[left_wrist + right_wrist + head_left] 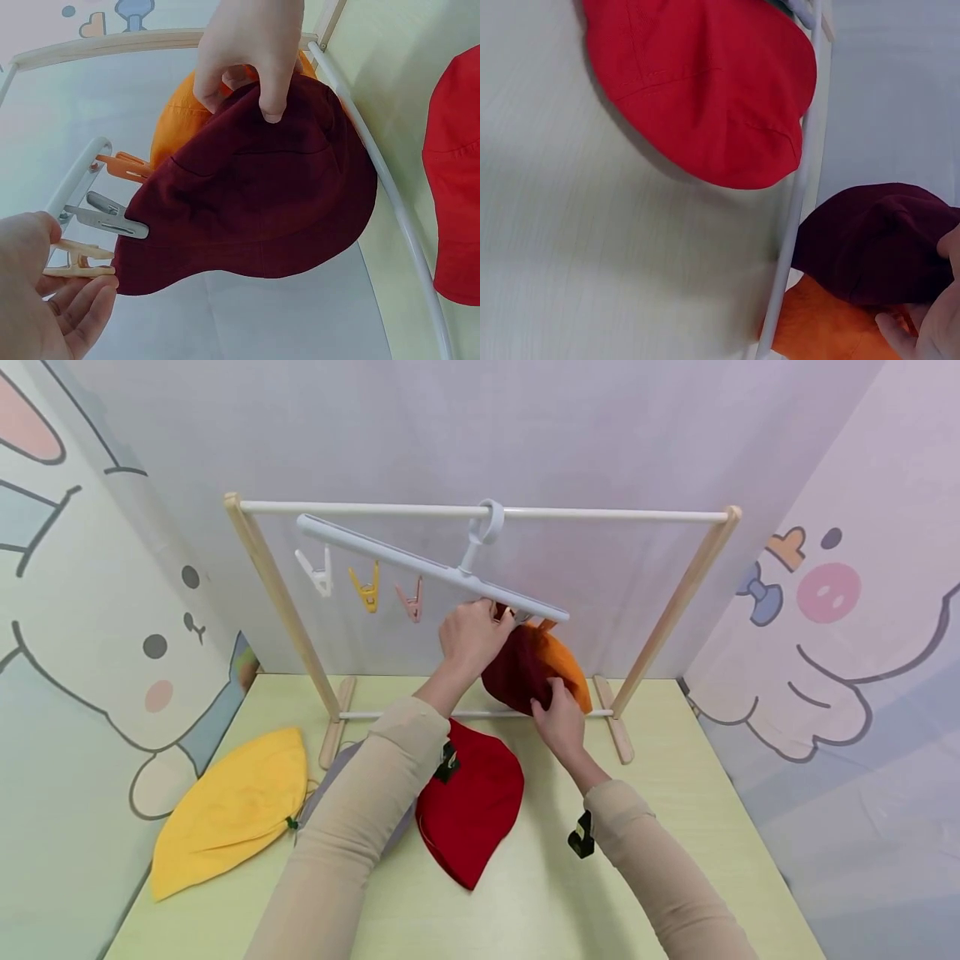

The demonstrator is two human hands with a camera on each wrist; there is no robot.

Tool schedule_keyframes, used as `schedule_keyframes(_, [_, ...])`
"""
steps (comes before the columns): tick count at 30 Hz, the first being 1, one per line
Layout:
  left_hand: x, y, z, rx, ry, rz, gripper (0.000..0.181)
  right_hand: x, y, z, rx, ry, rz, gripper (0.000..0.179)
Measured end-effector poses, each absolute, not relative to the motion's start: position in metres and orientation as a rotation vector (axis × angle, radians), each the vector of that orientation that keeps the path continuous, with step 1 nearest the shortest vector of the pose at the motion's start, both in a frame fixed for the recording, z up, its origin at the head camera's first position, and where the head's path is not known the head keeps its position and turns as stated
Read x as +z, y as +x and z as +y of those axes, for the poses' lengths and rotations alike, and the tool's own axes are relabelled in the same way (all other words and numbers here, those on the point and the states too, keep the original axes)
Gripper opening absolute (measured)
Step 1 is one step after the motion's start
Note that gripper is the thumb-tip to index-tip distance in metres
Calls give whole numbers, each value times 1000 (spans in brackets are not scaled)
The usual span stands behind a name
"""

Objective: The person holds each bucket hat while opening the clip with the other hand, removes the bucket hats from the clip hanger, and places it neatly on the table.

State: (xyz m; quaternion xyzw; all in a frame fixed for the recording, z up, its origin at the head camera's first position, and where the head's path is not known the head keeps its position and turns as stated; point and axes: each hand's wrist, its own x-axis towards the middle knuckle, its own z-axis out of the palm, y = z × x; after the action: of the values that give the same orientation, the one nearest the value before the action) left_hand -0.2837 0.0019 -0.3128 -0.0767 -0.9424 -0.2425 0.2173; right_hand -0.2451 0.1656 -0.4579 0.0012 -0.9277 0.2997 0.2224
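A maroon cap (247, 187) hangs from the pale blue hanger (397, 553), with a grey clip (112, 219) on its edge. Between thumb and fingers my left hand (472, 631) pinches a cream clip (79, 264), whose jaws are right at the cap's edge. My right hand (561, 718) grips the maroon cap's fabric lower down, thumb on the near side. Behind it hangs an orange cap (566, 664), beside an orange clip (129, 166) on the hanger. The hanger tilts down toward the caps, its hook round the rack's white bar (600, 514).
White (318, 572), yellow (367, 589) and pink clips (411, 602) dangle from the hanger's raised left part. On the table lie a red cap (480, 793), a yellow cap (232, 810) and a grey cap (330, 781) partly behind my left sleeve. Wooden posts (678, 610) hold up the rack.
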Motion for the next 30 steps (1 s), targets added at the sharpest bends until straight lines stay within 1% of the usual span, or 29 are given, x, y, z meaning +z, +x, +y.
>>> schedule_keyframes(14, [-310,-283,5,-702,-204,-2641,37,-454,-246,170,798,85,-2408,18])
schedule_keyframes(30, [-311,-283,7,-743,-191,-2656,37,-445,-241,177,749,64,-2317,11])
